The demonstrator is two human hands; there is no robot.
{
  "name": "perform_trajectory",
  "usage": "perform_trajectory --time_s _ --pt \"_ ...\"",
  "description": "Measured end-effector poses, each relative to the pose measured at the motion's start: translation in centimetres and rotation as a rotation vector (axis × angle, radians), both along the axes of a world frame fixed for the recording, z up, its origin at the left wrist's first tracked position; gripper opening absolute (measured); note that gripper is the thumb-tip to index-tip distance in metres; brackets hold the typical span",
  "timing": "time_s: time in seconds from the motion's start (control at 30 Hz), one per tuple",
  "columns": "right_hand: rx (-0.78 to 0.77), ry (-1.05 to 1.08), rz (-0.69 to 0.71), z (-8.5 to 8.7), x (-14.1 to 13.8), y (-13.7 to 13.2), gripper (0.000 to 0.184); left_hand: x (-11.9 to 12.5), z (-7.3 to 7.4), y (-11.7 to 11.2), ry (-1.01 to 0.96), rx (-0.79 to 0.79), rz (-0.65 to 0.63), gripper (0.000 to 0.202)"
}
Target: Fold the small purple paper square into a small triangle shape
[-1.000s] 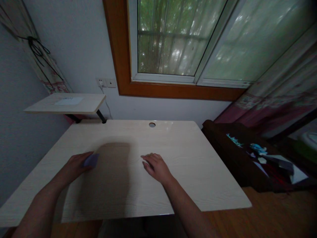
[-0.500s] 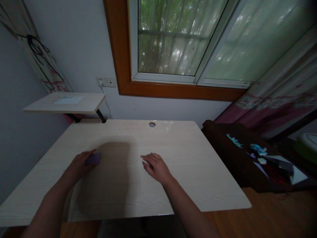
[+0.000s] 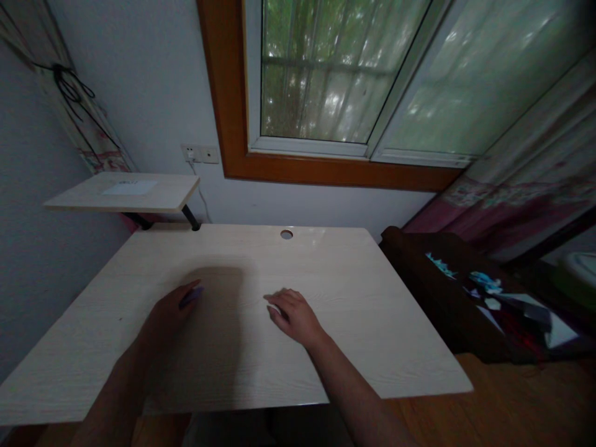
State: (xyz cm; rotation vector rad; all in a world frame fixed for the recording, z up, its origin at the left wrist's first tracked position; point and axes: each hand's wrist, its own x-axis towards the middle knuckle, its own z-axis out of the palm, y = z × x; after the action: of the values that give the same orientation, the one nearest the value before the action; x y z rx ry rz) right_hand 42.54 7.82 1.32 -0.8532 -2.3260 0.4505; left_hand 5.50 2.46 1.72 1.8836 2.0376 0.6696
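My left hand (image 3: 170,310) lies on the pale wooden desk (image 3: 372,335) with its fingers closed over a small purple cloth (image 3: 192,297), of which only a corner shows past the fingertips. My right hand (image 3: 291,313) rests palm down on the desk a little to the right, fingers stretched flat and holding nothing. A dark shadow covers the desk between and below the two hands.
A cable hole (image 3: 286,234) sits near the desk's back edge. A small raised shelf (image 3: 123,192) with a white sheet stands at the back left. A dark box (image 3: 479,304) of coloured scraps is to the right, below a window (image 3: 326,74).
My left hand has slid to the right across the desk with the purple cloth under it. My right hand has stayed where it was.
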Motion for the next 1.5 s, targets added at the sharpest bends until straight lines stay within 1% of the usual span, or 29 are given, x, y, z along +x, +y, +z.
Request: perform_trajectory --time_s 0.1,0.17,0.27,0.33,0.4,0.47,0.53,0.63,0.7,0.8,0.93,1.03,1.1,1.17,1.3,1.4,1.5 --pt "-0.023 0.042 0.015 -0.1 -0.1 0.1 0.029 2.7 0.3 1.1 -0.184 0.021 0.040 0.057" --pt "-0.049 0.087 0.020 -0.2 -0.1 0.2 0.027 4.8 0.4 1.9 -0.342 0.014 0.066 0.062" --pt "-0.127 0.173 0.031 -0.2 -0.2 0.5 0.026 8.1 0.5 3.3 -0.741 -0.011 0.031 0.069" --pt "-0.237 0.257 0.017 -0.3 -0.1 0.8 0.027 10.0 0.6 4.2 -0.963 -0.011 0.047 0.070" --pt "-0.388 0.357 -0.030 -0.3 0.0 1.2 0.027 11.4 0.6 5.1 -1.130 -0.021 0.070 0.070" --pt "-0.538 0.463 -0.091 -0.3 0.0 1.7 0.027 12.4 0.6 6.1 -1.240 -0.033 0.074 0.070" --pt "-0.652 0.564 -0.148 -0.3 -0.1 2.5 0.027 13.1 0.7 7.1 -1.301 -0.050 0.062 0.069" --pt "-0.754 0.696 -0.197 -0.3 -0.7 4.0 0.028 14.2 0.8 8.6 -1.315 -0.071 0.029 0.066" --pt "-0.774 0.763 -0.204 -0.5 -1.2 5.3 0.028 14.9 0.9 9.5 -1.290 -0.088 0.003 0.065" --pt "-0.746 0.811 -0.236 -0.6 -2.2 7.1 0.026 15.7 1.0 10.5 -1.244 -0.111 -0.073 0.065" --pt "-0.638 0.729 -0.280 -0.4 -3.1 9.0 0.023 15.5 0.9 10.9 -1.194 -0.176 -0.225 0.074" --pt "-0.591 0.651 -0.242 -0.2 -3.2 9.7 0.026 14.8 0.9 10.7 -1.153 -0.253 -0.319 0.082" --pt "-0.634 0.633 -0.199 -0.3 -3.1 9.9 0.029 14.4 0.8 10.5 -1.127 -0.296 -0.342 0.084" --pt "-0.676 0.620 -0.145 -0.5 -3.0 10.0 0.030 14.3 0.9 10.5 -1.109 -0.321 -0.360 0.082" --pt "-0.696 0.550 -0.059 -1.1 -2.8 10.2 0.030 14.4 1.1 10.7 -1.077 -0.357 -0.362 0.079" --pt "-0.741 0.547 -0.019 -1.3 -2.9 10.3 0.035 14.5 1.3 10.8 -1.059 -0.375 -0.344 0.076" --pt "-0.791 0.548 0.016 -1.3 -3.1 10.3 0.039 14.6 1.0 11.0 -1.085 -0.377 -0.346 0.075"
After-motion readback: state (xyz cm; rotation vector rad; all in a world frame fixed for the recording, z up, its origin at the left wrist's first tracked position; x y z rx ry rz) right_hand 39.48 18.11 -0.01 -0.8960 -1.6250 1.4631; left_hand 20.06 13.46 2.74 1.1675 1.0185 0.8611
